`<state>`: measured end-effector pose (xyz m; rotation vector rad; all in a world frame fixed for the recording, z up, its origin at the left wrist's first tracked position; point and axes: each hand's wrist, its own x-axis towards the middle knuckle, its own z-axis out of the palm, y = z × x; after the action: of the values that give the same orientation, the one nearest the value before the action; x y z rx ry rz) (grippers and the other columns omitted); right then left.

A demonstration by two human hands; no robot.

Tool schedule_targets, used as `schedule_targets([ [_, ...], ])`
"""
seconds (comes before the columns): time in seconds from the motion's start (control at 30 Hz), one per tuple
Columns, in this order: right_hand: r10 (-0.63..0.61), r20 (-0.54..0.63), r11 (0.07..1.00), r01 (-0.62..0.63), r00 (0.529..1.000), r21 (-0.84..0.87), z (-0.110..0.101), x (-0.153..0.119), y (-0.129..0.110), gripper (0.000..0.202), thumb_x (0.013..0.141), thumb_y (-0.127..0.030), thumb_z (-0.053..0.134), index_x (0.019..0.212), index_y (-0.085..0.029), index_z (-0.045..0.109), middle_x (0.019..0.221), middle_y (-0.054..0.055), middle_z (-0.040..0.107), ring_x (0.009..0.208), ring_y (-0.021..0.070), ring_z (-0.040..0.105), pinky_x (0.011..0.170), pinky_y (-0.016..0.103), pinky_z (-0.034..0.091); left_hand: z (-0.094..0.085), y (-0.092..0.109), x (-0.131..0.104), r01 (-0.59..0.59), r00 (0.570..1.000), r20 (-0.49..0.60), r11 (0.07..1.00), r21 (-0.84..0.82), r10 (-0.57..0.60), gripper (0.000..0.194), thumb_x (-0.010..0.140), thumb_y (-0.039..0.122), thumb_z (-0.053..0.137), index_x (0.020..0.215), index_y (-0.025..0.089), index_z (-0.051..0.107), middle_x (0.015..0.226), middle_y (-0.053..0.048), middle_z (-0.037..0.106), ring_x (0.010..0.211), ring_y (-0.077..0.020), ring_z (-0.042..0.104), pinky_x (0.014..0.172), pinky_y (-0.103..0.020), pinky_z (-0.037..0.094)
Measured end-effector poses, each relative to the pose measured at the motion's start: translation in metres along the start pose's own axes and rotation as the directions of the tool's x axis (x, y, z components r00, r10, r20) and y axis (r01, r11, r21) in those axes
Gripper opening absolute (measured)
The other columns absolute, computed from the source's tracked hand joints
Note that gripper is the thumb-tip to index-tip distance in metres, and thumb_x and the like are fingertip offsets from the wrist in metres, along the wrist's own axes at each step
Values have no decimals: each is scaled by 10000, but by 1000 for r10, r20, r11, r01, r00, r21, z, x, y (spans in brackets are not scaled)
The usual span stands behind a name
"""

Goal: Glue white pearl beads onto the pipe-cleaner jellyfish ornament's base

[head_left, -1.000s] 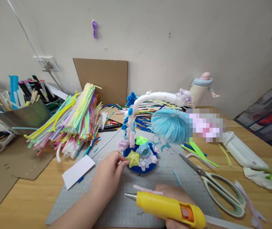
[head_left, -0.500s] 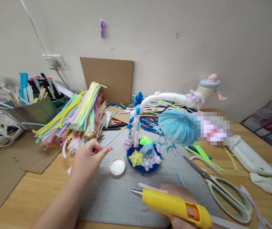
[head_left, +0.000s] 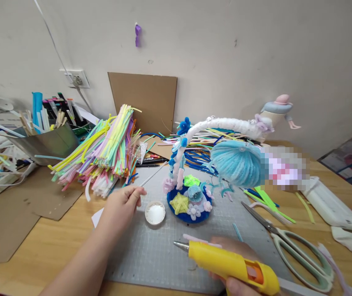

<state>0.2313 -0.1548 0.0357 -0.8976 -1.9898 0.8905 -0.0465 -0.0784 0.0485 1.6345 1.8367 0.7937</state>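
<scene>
A thin metallic stick (head_left: 153, 174) is pinched in my left hand (head_left: 126, 205), its far end pointing up and right toward the lamp-like craft. Just right of this hand is a small round dish (head_left: 155, 213) with white contents. My right hand (head_left: 236, 250), largely hidden behind the tool, grips a yellow glue gun (head_left: 222, 261) whose nozzle points left. The craft has a blue base (head_left: 180, 217) bearing a yellow star (head_left: 179, 203) and small flowers, a curved white arm (head_left: 222, 124) and a hanging light-blue shade (head_left: 239, 163).
Scissors (head_left: 299, 250) lie at the right on the grey cutting mat (head_left: 145, 263) and wooden table. A large bundle of pipe cleaners (head_left: 114, 139) and a metal container (head_left: 48, 146) of sticks stand at the left. Cardboard (head_left: 145, 98) leans against the wall.
The view has shifted slightly, moving most things rightward in the picture. My left hand has turned a little, its fingers still pinching the stick. The glue gun remains in my right hand.
</scene>
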Motion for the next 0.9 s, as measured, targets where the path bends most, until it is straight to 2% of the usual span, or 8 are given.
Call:
schedule_targets([
  [0.07, 3, -7, 1000, -3, 1000, -13, 0, -1, 2, 416, 890, -576, 337, 810, -311, 648, 659, 20, 637, 611, 237, 611, 617, 320, 514, 2, 1, -1, -61, 996, 60, 997, 45, 58, 389, 870, 456, 393, 723, 198, 645, 590, 7, 573, 582, -164, 530, 581, -283, 376],
  [0.13, -25, -10, 1000, 25, 1000, -19, -1, -2, 3, 401, 893, -567, 352, 808, -306, 646, 662, 15, 643, 625, 229, 621, 627, 312, 509, 5, 5, -3, -167, 981, 114, 983, 81, 157, 276, 837, 397, 487, 745, 203, 661, 722, -13, 614, 722, -182, 566, 674, -292, 401],
  [0.2, -54, -21, 998, 54, 998, -25, -1, -1, 2, 401, 902, -558, 341, 805, -301, 633, 667, 12, 643, 634, 227, 625, 625, 310, 500, 9, 10, -6, -276, 951, 174, 955, 104, 256, 140, 786, 298, 570, 773, 217, 684, 832, -24, 609, 839, -192, 565, 762, -299, 404],
  [0.27, -59, -30, 998, 58, 998, -25, -1, 0, 0, 385, 897, -555, 351, 803, -300, 624, 670, 10, 641, 619, 229, 616, 610, 315, 489, 15, 15, -8, -356, 918, 238, 924, 142, 317, 115, 763, 240, 589, 769, 231, 703, 848, -29, 588, 868, -197, 554, 785, -306, 402],
  [0.43, -57, -53, 997, 59, 997, 50, -1, 2, -7, 355, 883, -552, 356, 809, -313, 607, 648, 14, 628, 597, 246, 599, 572, 334, 464, 27, 19, -9, -371, 908, 280, 910, 187, 313, 82, 735, 225, 626, 777, 228, 696, 837, -34, 595, 865, -213, 548, 769, -317, 402],
  [0.53, -37, -23, 996, 39, 999, 82, -3, 5, -9, 363, 879, -564, 354, 813, -315, 610, 651, 20, 626, 608, 254, 594, 583, 344, 466, 30, 15, -7, -373, 906, 285, 909, 188, 313, 58, 727, 213, 638, 767, 219, 678, 838, -35, 603, 871, -214, 543, 767, -318, 396],
  [0.67, 7, 35, 994, -11, 999, 105, -5, 8, -11, 374, 877, -552, 371, 761, -293, 615, 664, 33, 615, 621, 254, 577, 610, 351, 472, 31, 13, -7, -399, 896, 295, 893, 211, 331, 72, 731, 200, 636, 780, 230, 679, 843, -26, 601, 874, -210, 534, 764, -316, 383],
  [0.9, 35, 23, 993, -37, 999, 114, -3, 4, -9, 386, 873, -555, 362, 747, -286, 609, 661, 39, 600, 638, 255, 568, 629, 354, 473, 30, 17, -9, -440, 879, 320, 859, 262, 353, 93, 756, 210, 611, 796, 258, 680, 849, -17, 589, 871, -206, 530, 756, -313, 371],
])
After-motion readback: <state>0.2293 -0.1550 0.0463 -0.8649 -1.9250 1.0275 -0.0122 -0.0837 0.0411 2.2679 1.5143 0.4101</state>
